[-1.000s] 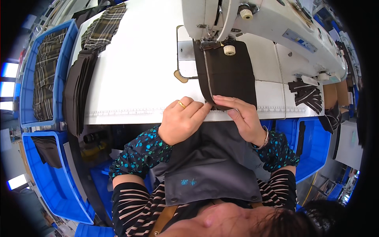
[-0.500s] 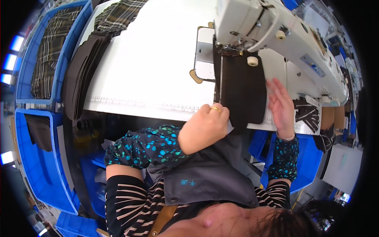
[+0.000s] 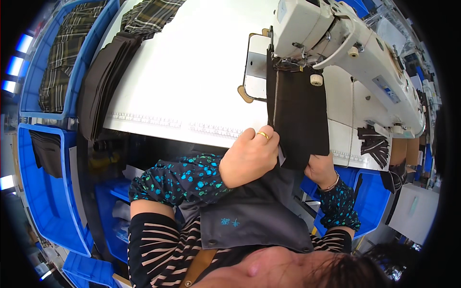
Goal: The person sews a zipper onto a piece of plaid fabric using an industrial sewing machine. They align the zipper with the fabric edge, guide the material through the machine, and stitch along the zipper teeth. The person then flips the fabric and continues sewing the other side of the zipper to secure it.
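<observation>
A dark brown fabric piece (image 3: 302,110) lies under the head of a white sewing machine (image 3: 345,43), its near end hanging over the table's front edge. A thin pale line runs along its left side. My left hand (image 3: 249,156), with a ring on one finger, is closed on the near left edge of the fabric. At the near right corner, my right hand (image 3: 321,169) grips the same piece; most of its fingers are hidden beneath the cloth.
Stacked dark fabric pieces (image 3: 108,81) and plaid cloth (image 3: 149,17) lie on the left of the white table (image 3: 201,72). Blue bins (image 3: 50,201) stand farther left. Striped scraps (image 3: 373,146) lie at the right, with another blue bin (image 3: 372,201) below the table edge.
My right hand has moved from flat and open beside the fabric to its near right corner, with fingers under it. My left hand keeps its hold. The view has shifted slightly.
</observation>
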A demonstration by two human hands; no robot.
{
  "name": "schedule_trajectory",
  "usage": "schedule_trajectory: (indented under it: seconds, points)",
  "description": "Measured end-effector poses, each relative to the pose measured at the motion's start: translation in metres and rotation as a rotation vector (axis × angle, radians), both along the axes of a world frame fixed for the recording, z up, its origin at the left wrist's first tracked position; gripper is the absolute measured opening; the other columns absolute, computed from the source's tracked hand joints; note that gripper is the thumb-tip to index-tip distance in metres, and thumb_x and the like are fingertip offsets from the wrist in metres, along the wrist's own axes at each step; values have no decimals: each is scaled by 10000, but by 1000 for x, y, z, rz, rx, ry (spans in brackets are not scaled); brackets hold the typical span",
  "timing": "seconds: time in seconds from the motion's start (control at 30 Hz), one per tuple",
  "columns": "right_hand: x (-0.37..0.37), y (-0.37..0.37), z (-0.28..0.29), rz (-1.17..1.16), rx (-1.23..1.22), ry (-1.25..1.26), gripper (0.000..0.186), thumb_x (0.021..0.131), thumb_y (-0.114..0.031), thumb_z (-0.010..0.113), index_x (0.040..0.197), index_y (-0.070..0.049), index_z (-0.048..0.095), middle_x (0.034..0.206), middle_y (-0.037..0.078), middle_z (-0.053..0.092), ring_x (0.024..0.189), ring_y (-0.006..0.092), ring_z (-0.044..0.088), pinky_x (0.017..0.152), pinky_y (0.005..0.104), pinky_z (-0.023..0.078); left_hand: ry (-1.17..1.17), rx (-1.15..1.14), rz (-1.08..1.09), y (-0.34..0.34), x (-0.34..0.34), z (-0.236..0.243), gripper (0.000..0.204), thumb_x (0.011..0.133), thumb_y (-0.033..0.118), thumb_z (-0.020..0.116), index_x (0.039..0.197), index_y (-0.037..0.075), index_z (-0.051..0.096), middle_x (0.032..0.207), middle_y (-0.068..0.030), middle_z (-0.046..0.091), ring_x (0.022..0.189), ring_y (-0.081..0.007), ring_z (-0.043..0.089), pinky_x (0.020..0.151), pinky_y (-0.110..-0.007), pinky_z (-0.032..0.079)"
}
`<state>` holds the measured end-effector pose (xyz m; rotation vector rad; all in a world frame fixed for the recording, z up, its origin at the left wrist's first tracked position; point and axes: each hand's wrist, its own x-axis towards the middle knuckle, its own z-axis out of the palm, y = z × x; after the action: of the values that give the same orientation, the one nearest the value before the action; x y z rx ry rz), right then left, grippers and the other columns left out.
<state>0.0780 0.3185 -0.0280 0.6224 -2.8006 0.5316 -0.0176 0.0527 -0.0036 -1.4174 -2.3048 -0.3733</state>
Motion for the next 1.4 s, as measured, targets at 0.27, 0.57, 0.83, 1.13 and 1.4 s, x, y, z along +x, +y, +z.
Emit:
schedule_trajectory:
  seconds: [0.27,0.57,0.83,1.13,1.4]
  points:
    - [7,8,29,71,-122,245,97,806,-36,713,902,-26,724,955,126,737,849,352,713,769,440,586,-106,138,63,-9,2,-4,223,735,152,692,932,70,756,1100,-26,688,975,-184,614,674,-303,468]
    - [-26,-66,42,-33,-54,71,426,885,-139,760,1299,-59,701,1410,140,646,1245,330,652,1059,493,523,-49,-7,12,-25,16,-8,271,750,142,775,1008,60,767,1240,-56,747,965,-178,609,718,-311,509]
    - [-21,-78,23,-30,46,68,499,886,-265,765,1319,-27,694,1454,238,609,1323,380,611,1098,503,494,-219,178,-90,-33,-28,9,226,753,102,843,957,68,752,1121,-46,766,862,-215,642,729,-330,529]
    - [-27,-67,33,85,60,61,477,898,-287,757,1285,-14,699,1387,246,645,1284,366,637,1089,496,499,-304,-184,-50,-4,-67,19,717,767,402,829,1377,61,670,1454,-23,635,1261,-259,591,1019,-416,495]
    - [-69,-42,37,-49,151,-31,843,773,-604,778,1428,-93,632,1539,157,549,1400,355,533,1155,538,423,-265,-206,-53,-1,-73,24,744,691,463,840,1318,80,718,1420,4,659,1194,-238,614,1024,-426,485]
